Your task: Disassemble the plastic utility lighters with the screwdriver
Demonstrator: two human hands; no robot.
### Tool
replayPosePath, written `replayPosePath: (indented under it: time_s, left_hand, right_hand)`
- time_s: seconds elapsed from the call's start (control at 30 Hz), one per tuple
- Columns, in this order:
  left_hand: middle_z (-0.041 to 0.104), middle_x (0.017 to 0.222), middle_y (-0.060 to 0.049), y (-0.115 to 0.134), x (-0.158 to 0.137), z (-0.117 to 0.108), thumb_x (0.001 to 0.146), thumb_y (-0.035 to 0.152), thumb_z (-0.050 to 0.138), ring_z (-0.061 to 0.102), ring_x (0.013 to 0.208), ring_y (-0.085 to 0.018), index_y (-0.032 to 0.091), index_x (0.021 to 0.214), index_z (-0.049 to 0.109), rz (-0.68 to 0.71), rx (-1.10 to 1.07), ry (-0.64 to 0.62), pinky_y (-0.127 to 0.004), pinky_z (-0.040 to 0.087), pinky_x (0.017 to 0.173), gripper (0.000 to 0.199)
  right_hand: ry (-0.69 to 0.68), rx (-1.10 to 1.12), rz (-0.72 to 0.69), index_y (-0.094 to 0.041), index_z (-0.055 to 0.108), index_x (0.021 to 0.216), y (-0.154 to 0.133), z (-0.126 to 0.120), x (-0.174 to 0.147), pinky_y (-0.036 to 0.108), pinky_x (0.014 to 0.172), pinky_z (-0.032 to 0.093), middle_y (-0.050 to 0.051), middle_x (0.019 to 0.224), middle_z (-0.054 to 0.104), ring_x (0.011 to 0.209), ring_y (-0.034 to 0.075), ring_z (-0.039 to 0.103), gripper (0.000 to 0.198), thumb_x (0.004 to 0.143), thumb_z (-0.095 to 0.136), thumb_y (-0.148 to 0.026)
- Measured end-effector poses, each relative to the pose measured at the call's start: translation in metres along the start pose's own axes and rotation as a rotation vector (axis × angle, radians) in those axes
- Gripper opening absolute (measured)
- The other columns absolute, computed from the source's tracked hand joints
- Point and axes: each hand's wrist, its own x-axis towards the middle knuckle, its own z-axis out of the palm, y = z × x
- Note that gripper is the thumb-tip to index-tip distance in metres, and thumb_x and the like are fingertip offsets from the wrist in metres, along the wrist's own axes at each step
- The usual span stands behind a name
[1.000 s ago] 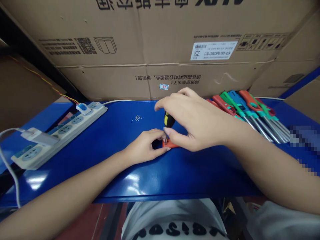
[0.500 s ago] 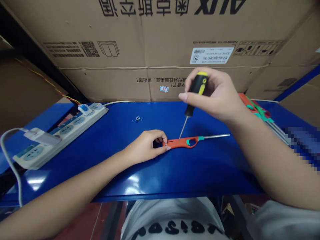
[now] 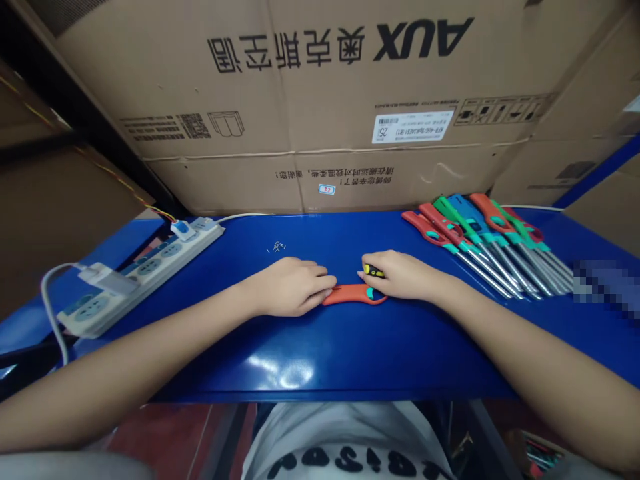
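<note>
An orange gas lighter [image 3: 350,295] with a teal trigger lies flat on the blue table, its long metal tube hidden behind my right hand. My left hand [image 3: 296,287] is closed on the handle's left end. Wrapped in the fingers of my right hand [image 3: 403,275] is a black-and-yellow screwdriver [image 3: 374,271]; its shaft is out of sight. That hand rests low at the lighter's trigger end, apparently touching it. Beyond my left hand lies a small pile of tiny screws [image 3: 278,247].
Several coloured gas lighters [image 3: 483,230] lie side by side at the right. A white power strip [image 3: 150,273] with plugs and cables runs along the left side. A large cardboard box [image 3: 310,120] stands upright along the back of the blue table [image 3: 320,347].
My right hand has come down with the screwdriver from above the lighter to its trigger end, and the screwdriver is no longer upright over the handle. My left hand stays at the handle's end.
</note>
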Motion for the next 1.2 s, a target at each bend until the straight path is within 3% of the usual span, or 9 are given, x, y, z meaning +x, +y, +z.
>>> replayPosePath:
  time_s: [0.13,0.3,0.47,0.6,0.73,0.83,0.93,1.03,1.2]
  left_hand:
    - [0.064,0.078,-0.004,0.001,0.007,0.002,0.099,0.023,0.046,0.059,0.067,-0.020,0.020,0.084,0.058,-0.019,0.024,-0.013,-0.031,0.041,0.062,0.019]
    - [0.062,0.072,-0.004,0.001,0.013,0.002,0.101,0.027,0.041,0.059,0.065,-0.019,0.021,0.074,0.054,-0.211,-0.046,0.116,-0.030,0.040,0.062,0.030]
    - [0.060,0.077,-0.004,-0.043,-0.005,0.000,0.100,0.036,0.042,0.058,0.071,-0.022,0.022,0.077,0.052,-0.513,-0.087,0.251,-0.032,0.041,0.066,0.029]
    - [0.059,0.082,-0.006,-0.081,-0.033,0.007,0.096,0.034,0.046,0.056,0.074,-0.024,0.022,0.079,0.053,-0.597,-0.099,0.300,-0.034,0.042,0.070,0.022]
    - [0.057,0.080,-0.003,-0.090,-0.052,0.014,0.090,0.037,0.058,0.053,0.070,-0.021,0.022,0.081,0.058,-0.637,-0.165,0.342,-0.033,0.042,0.070,0.017]
    - [0.059,0.083,-0.003,-0.092,-0.053,0.021,0.084,0.043,0.067,0.055,0.077,-0.022,0.022,0.086,0.060,-0.696,-0.254,0.444,-0.034,0.045,0.077,0.022]
    - [0.064,0.096,-0.007,-0.099,-0.046,0.035,0.091,0.049,0.056,0.060,0.093,-0.024,0.021,0.099,0.059,-0.821,-0.378,0.632,-0.038,0.048,0.088,0.029]
    - [0.067,0.102,-0.009,-0.109,-0.035,0.051,0.098,0.052,0.037,0.065,0.098,-0.024,0.021,0.101,0.057,-0.940,-0.546,0.783,-0.038,0.052,0.090,0.038]
    - [0.070,0.102,-0.012,-0.115,-0.014,0.059,0.101,0.052,0.031,0.069,0.096,-0.022,0.019,0.100,0.059,-0.950,-0.754,0.861,-0.037,0.055,0.090,0.043]
  right_hand:
    - [-0.021,-0.008,0.012,-0.021,0.047,0.079,0.000,-0.002,0.001,0.027,0.061,0.028,0.005,0.084,0.066,0.070,0.016,0.053,0.024,0.099,0.047,-0.035]
    - [-0.030,-0.006,0.015,-0.021,0.050,0.081,-0.001,-0.003,0.001,0.026,0.063,0.030,0.007,0.090,0.069,0.076,0.017,0.059,0.016,0.095,0.050,-0.029]
    - [-0.023,-0.004,0.008,-0.021,0.051,0.081,0.001,-0.001,0.001,0.027,0.063,0.030,0.007,0.089,0.070,0.077,0.018,0.060,0.017,0.095,0.050,-0.030]
    - [-0.020,0.001,0.001,-0.021,0.050,0.081,0.003,0.001,0.003,0.027,0.062,0.029,0.006,0.088,0.069,0.075,0.018,0.059,0.017,0.095,0.050,-0.031]
    - [-0.017,0.004,-0.004,-0.021,0.048,0.079,0.004,0.002,0.004,0.028,0.062,0.028,0.006,0.086,0.068,0.074,0.018,0.057,0.019,0.095,0.051,-0.031]
    - [-0.017,0.006,0.000,-0.021,0.050,0.079,0.004,0.002,0.004,0.029,0.062,0.029,0.007,0.088,0.069,0.075,0.019,0.058,0.018,0.095,0.051,-0.030]
    - [-0.020,0.008,-0.001,-0.021,0.051,0.080,0.003,0.002,0.004,0.029,0.062,0.029,0.008,0.091,0.070,0.077,0.019,0.060,0.016,0.095,0.051,-0.029]
    - [-0.022,0.004,-0.004,-0.021,0.050,0.079,0.003,0.001,0.004,0.029,0.062,0.029,0.007,0.090,0.070,0.076,0.018,0.059,0.018,0.095,0.051,-0.030]
    - [-0.027,-0.001,0.007,-0.022,0.047,0.077,0.003,0.001,0.003,0.029,0.061,0.028,0.006,0.084,0.067,0.072,0.018,0.057,0.021,0.095,0.051,-0.032]
